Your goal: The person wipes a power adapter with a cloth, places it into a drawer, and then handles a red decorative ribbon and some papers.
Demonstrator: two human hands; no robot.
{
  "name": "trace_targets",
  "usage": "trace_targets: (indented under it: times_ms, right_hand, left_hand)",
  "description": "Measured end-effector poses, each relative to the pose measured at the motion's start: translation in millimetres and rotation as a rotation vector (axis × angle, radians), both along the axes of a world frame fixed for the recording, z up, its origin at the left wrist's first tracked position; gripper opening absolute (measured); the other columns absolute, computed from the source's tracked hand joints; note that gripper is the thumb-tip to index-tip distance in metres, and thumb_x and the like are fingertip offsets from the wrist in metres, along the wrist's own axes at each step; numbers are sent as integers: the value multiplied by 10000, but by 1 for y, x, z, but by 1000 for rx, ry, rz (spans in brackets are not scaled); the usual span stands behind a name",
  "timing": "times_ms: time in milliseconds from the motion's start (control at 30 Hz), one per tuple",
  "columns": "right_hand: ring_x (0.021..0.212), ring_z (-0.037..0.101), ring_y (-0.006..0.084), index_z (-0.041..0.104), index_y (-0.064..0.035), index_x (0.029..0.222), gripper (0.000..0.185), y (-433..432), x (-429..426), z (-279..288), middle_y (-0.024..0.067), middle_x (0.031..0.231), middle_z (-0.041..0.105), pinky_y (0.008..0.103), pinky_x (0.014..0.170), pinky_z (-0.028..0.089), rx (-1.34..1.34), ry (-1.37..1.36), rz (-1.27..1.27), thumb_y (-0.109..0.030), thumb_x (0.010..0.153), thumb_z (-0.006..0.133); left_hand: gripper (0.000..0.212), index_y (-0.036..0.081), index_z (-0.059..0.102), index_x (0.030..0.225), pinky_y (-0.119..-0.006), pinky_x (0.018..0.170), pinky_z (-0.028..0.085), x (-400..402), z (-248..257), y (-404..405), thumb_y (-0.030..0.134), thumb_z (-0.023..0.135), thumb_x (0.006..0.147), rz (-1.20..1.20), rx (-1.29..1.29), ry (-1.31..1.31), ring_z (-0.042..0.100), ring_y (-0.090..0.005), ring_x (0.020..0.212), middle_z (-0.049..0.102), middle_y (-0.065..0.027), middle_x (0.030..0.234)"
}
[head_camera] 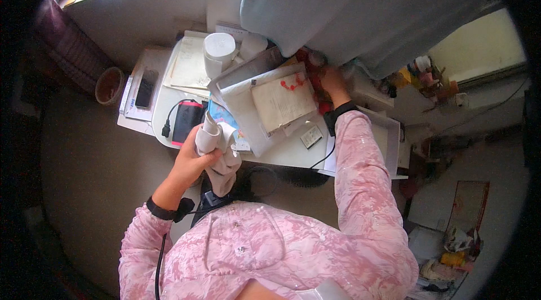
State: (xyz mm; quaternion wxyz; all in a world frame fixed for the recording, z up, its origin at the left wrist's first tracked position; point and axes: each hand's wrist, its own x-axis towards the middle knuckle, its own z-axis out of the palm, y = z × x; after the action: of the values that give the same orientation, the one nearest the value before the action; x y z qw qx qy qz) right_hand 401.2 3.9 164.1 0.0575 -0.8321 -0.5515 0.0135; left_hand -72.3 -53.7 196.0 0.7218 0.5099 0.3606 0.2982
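Note:
My left hand (192, 158) grips a crumpled white cloth (224, 165) in front of the desk's near edge, with one rolled part standing up above the thumb. My right hand (334, 82) reaches to the far right of the desk, beside a dark red, shiny thing (315, 61) in shadow; blur hides its fingers, so I cannot tell whether it holds anything. Left of that hand, an old paper booklet (284, 103) with a string of red beads (293, 84) on it lies on a white padded envelope (241, 107). A small printed card (312, 137) lies nearer me.
A paper roll (219, 53) stands at the back of the white desk (270, 157). A black and pink pouch (187, 120) and a cable lie at the left, a phone (146, 89) beyond. A curtain (338, 8) hangs over the back right. A basket (109, 84) stands at far left.

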Motion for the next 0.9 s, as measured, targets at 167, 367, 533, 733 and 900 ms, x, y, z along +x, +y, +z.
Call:
trace_targets:
  times_ms: [167,367,533,733,900]
  right_hand:
    - [940,593,311,574,6,1059,287,-2,17,24,179,1053,602,397,796,486,82,144,-117,-172,835,553]
    - [868,607,256,564,-23,1043,281,-30,4,65,122,991,612,394,748,513,430,1229,-109,-238,865,535]
    - [842,596,220,560,-42,995,204,-53,-31,127,104,951,604,337,722,514,698,1654,-94,-210,884,528]
    - [766,612,226,603,-59,1000,278,-72,-33,121,78,877,645,377,690,509,442,1329,-293,-285,843,564]
    - [851,596,260,625,3,964,352,-63,-20,44,113,943,636,354,796,480,-323,582,-155,-283,759,607]
  left_hand:
    - [606,59,402,1270,-298,897,386,14,1,14,102,697,742,-28,-58,-81,487,-146,1021,516,-32,1103]
    - [570,66,416,1251,-303,890,391,17,-13,21,108,687,752,-50,-33,-54,491,-144,1015,519,-29,1106]
    - [597,74,390,1281,-284,807,434,26,-11,30,37,647,743,-33,-35,-43,516,-135,948,515,-21,1083]
    - [504,57,438,1209,-283,867,393,31,-8,30,114,675,768,-63,-40,-62,484,-130,998,514,-19,1071]
    - [528,56,433,1226,-283,864,393,34,-11,28,125,685,767,-88,-6,-61,478,-132,1004,513,-19,1074]
